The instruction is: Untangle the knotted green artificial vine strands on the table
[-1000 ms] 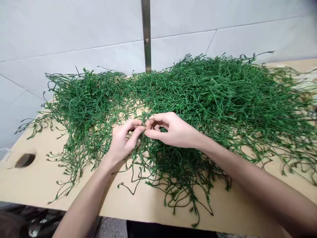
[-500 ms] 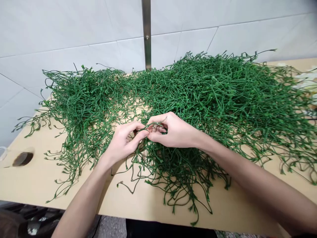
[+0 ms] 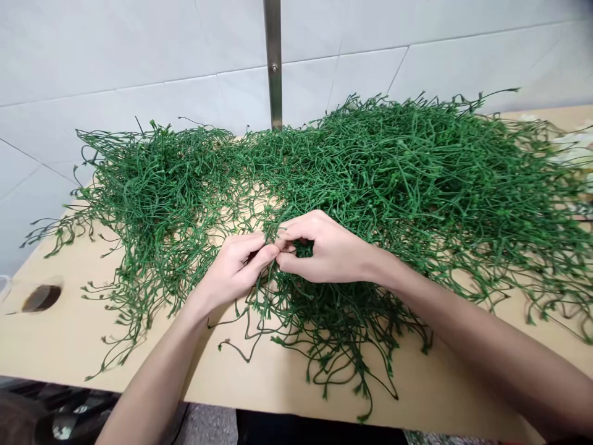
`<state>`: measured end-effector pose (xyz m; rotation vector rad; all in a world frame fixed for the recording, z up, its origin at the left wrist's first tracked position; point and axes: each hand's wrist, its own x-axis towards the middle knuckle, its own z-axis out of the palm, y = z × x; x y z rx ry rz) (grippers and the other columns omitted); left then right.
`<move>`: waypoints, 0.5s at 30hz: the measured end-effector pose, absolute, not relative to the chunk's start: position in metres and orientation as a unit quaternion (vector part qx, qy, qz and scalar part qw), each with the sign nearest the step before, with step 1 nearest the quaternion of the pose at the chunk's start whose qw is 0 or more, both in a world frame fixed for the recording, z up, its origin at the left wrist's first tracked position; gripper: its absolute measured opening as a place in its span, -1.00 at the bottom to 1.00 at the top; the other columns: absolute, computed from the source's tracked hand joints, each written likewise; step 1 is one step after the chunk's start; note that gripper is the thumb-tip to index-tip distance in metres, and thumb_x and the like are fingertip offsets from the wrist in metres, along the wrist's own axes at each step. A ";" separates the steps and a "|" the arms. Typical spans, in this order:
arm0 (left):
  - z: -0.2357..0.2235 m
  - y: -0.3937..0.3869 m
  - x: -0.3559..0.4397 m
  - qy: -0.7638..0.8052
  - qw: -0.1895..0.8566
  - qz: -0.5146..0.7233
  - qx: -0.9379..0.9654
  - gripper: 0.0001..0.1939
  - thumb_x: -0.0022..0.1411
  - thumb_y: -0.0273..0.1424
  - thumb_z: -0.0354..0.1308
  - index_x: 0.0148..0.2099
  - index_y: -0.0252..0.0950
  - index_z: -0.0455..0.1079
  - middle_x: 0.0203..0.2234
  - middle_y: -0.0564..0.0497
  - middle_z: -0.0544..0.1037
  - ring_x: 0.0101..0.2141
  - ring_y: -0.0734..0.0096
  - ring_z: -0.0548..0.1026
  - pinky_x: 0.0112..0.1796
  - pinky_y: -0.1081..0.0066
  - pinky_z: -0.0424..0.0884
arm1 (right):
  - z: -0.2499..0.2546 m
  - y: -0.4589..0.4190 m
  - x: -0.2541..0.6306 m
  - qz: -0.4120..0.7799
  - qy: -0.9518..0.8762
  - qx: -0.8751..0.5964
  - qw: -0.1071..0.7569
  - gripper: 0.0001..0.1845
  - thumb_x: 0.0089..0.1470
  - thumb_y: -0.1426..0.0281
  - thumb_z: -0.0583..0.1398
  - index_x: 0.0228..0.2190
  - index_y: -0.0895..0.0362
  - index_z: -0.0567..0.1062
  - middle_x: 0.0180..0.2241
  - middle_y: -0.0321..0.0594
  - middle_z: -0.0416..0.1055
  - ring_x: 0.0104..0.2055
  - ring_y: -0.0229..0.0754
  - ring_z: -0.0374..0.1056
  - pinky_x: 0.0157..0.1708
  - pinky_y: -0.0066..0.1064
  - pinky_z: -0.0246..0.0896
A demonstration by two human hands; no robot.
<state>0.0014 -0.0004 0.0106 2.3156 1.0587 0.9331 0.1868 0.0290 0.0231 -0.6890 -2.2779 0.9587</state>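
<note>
My left hand (image 3: pixel 238 264) is pinched, thumb against the fingers, on a thin green stem (image 3: pixel 271 232) that looks artificial. Its leafy tip pokes up between my two hands. Fingertips of my right hand (image 3: pixel 322 248) meet the left thumb and close on the same stem; its curled fingers partly hide the contact. Both hands hover over a thick tangled heap of green stems (image 3: pixel 398 167), each with small forked tips. Loose stems (image 3: pixel 343 358) spill from beneath the hands toward the front edge of the table.
The pale wooden table (image 3: pixel 50 346) stands against a tiled wall (image 3: pixel 130 49) with an upright metal strip (image 3: pixel 274 68). A clear cup of dark liquid (image 3: pixel 42 298) is at the left. White flowers (image 3: pixel 577 148) lie at the right edge, beyond the heap.
The stem that ran across between my hands is now bent upright at the fingertips. My right thumb has dropped slightly; the heap is unchanged.
</note>
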 end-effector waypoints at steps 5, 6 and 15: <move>0.009 0.000 0.004 0.393 0.218 0.314 0.836 -0.60 0.33 -0.40 -0.01 -0.58 -0.28 0.09 -0.70 0.17 0.13 -0.64 0.58 0.13 -0.56 0.50 0.10 | 0.026 0.026 0.186 0.359 -0.848 -0.310 0.239 -0.76 -0.10 0.44 0.12 -0.71 0.15 0.21 -0.67 -0.42 0.07 -0.58 -0.41 -0.06 -0.54 -0.50 -0.05; 0.009 -0.001 0.005 0.397 0.209 0.313 0.837 -0.61 0.33 -0.41 -0.01 -0.58 -0.29 0.12 -0.69 0.16 0.17 -0.62 0.57 0.17 -0.55 0.50 0.12 | 0.025 0.026 0.185 0.354 -0.849 -0.320 0.228 -0.73 -0.10 0.43 0.11 -0.72 0.14 0.16 -0.69 -0.44 0.00 -0.59 -0.41 -0.12 -0.56 -0.48 -0.10; 0.008 -0.004 0.008 0.427 0.234 0.345 0.802 -0.63 0.30 -0.41 0.01 -0.58 -0.29 0.17 -0.71 0.15 0.16 -0.63 0.55 0.14 -0.55 0.47 0.10 | 0.016 0.027 0.180 0.263 -0.875 -0.270 0.303 -0.66 -0.12 0.45 0.07 -0.71 0.12 -0.03 -0.70 -0.43 -0.13 -0.58 -0.37 -0.17 -0.51 -0.40 -0.18</move>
